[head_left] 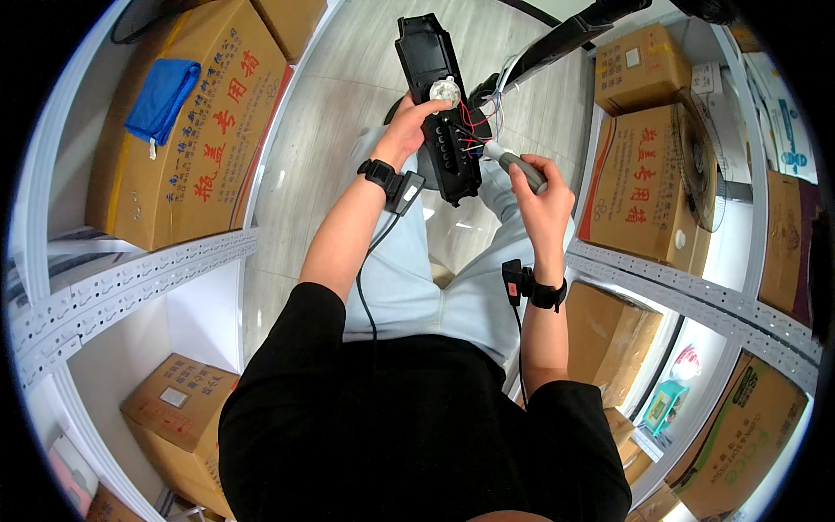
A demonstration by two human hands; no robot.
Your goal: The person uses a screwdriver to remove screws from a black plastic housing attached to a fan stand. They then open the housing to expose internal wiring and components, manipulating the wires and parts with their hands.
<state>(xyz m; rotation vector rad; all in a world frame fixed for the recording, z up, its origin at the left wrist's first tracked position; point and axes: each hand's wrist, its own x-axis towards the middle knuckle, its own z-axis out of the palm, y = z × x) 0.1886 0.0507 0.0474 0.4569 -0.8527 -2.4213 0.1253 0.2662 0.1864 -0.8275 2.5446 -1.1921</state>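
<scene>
A long black plastic housing (432, 61) is tilted over my knees, its hollow inside showing. My left hand (405, 130) is closed on its left edge, with the thumb on a round, pale see-through part (444, 92). Red, black and white wires (474, 130) run from the housing's lower half toward a black post (557, 48). In my right hand (544, 196) is a screwdriver-like tool with a grey handle (527, 172) and a white collar. Its front end points at the wires beside the housing; the tip is too small to make out.
Metal shelves (113, 278) flank me on both sides. Cardboard boxes stand on them, a large one (187, 165) at left with a folded blue cloth (163, 97) on it. At right, a round wire fan guard (703, 161) leans by another box (631, 178). Cables hang from both wristbands.
</scene>
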